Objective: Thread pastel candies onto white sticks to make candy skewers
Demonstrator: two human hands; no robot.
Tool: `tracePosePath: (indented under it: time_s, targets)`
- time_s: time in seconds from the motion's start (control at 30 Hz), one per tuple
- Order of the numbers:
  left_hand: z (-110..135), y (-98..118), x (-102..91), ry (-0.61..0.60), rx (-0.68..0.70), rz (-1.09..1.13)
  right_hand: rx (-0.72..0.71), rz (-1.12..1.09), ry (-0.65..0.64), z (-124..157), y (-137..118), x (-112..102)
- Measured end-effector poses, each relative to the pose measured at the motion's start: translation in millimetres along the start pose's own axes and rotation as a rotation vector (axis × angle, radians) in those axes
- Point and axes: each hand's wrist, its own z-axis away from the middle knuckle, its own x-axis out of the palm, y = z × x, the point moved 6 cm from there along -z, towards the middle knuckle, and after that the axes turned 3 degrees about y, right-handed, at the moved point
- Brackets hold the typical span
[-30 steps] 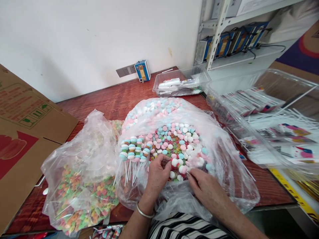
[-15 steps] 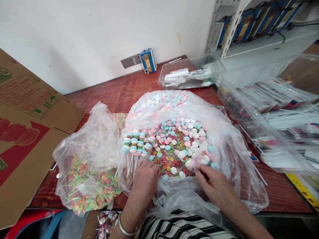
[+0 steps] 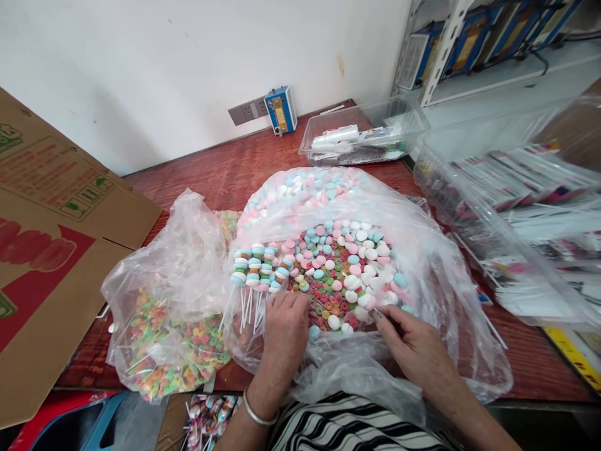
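Observation:
A large clear plastic bag [image 3: 432,263] lies open on the table, with pink, blue and white button-shaped candies [image 3: 370,253] and coloured candy rings [image 3: 331,300] in it. My right hand [image 3: 417,344] is closed in a pinch at the bag's front right, on the thin stick of a candy skewer whose pink-and-white end piece [image 3: 366,302] shows beside my fingertips. My left hand [image 3: 287,326] reaches down over the rings, fingers curled together and tips hidden. Just left of it, several finished candy skewers [image 3: 253,269] lie side by side, white sticks toward me.
A second plastic bag [image 3: 164,338] of candy rings lies at left, beside a cardboard box [image 3: 56,219]. Clear bins [image 3: 469,232] with packets and white sticks stand at right. A small blue device [image 3: 280,111] sits by the wall. Wrapped lollipops [image 3: 209,416] show below the table edge.
My left hand has shifted slightly right and up over the rings. The right hand still pinches the skewer, slightly higher and further right. The camera view has shifted a little.

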Motion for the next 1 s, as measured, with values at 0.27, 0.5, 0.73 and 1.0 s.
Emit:
tracePosePath:
  time_s: [0.27, 0.5, 0.73, 1.0]
  targets:
    - [12.6, -8.4, -1.7, -0.022, 0.017, 0.021, -0.001, 0.01, -0.035, -3.4, -1.3, 4.3]
    - [-14.0, 13.3, 23.3, -0.05, 0.107, 0.066, -0.026, 0.025, -0.088, 1.4, -2.5, 7.5]
    - [-19.8, 0.8, 26.3, 0.046, -0.067, 0.501, -0.066, 0.088, -0.187, 9.9, -8.0, 14.8]
    - [-13.9, -9.5, 41.3, -0.197, -0.613, 1.308, -0.043, 0.108, -0.216, 10.3, -16.2, 18.1]
